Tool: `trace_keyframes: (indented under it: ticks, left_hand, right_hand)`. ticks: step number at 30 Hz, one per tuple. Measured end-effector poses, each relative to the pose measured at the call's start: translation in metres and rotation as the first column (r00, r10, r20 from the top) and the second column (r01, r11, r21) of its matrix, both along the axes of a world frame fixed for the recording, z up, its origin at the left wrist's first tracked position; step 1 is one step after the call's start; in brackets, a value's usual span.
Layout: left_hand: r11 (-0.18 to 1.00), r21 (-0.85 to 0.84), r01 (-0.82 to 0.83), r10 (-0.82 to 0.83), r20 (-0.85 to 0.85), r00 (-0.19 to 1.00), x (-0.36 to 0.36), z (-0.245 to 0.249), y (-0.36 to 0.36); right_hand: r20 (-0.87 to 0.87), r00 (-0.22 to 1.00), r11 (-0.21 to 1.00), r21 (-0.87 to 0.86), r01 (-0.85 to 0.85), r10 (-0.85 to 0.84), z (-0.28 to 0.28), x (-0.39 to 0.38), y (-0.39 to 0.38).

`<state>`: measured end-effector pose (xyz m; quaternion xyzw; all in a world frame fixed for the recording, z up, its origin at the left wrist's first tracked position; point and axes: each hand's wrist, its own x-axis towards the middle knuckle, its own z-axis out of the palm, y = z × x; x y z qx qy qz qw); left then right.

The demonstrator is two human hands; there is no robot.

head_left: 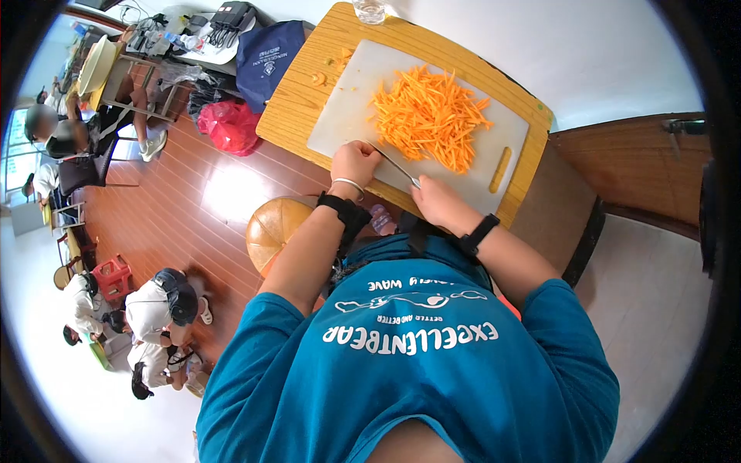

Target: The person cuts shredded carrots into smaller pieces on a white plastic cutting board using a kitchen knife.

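On a white cutting board (340, 116) lies a heap of shredded orange vegetable (432, 116). A knife (395, 163) lies low across the board's near edge, between my two hands. My right hand (440, 202) is closed round its handle. At the other end, by the blade's tip, my left hand (356, 163) is closed, its fingers curled at the board's edge; whatever its fingertips hold is hidden. Small orange scraps (319, 79) rest on the wooden table (297, 96) left of the board.
A glass (369, 11) stands at the table's far edge. Left of the table are a blue bag (270, 62) and a red plastic bag (229, 127). A round brown stool (278, 229) is below my left forearm. Several people are at the far left, near a red stool (113, 278).
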<state>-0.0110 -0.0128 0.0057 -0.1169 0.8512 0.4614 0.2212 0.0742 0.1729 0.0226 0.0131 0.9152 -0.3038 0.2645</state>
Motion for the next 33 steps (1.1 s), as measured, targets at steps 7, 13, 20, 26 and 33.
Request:
trace_keyframes:
  ticks: [7, 13, 20, 26, 33]
  left_hand:
    - [0.984, -0.061, 0.168, -0.169, -0.020, 0.985, -0.012, -0.015, -0.008]
    - [0.941, -0.180, 0.288, -0.324, -0.221, 0.920, -0.104, 0.012, -0.026]
    - [0.792, -0.576, 0.201, -0.500, -0.424, 0.755, -0.217, -0.002, -0.021]
    - [0.685, -0.659, 0.311, -0.564, -0.209, 0.799, -0.226, -0.005, -0.004]
    - [0.947, -0.320, 0.030, -0.186, -0.472, 0.862, -0.199, -0.004, -0.034]
  right_hand:
    - [0.044, 0.998, 0.998, 0.057, 0.036, -0.039, 0.016, 0.033, 0.044]
    - [0.049, 0.999, 1.000, -0.009, 0.001, -0.001, 0.019, 0.021, 0.040]
    - [0.055, 0.990, 0.991, -0.034, -0.129, 0.131, 0.015, -0.003, 0.035]
    - [0.086, 0.992, 0.994, -0.064, -0.087, 0.092, 0.017, -0.016, 0.038]
    - [0.077, 0.993, 0.994, -0.074, -0.082, 0.088, 0.013, -0.016, 0.033]
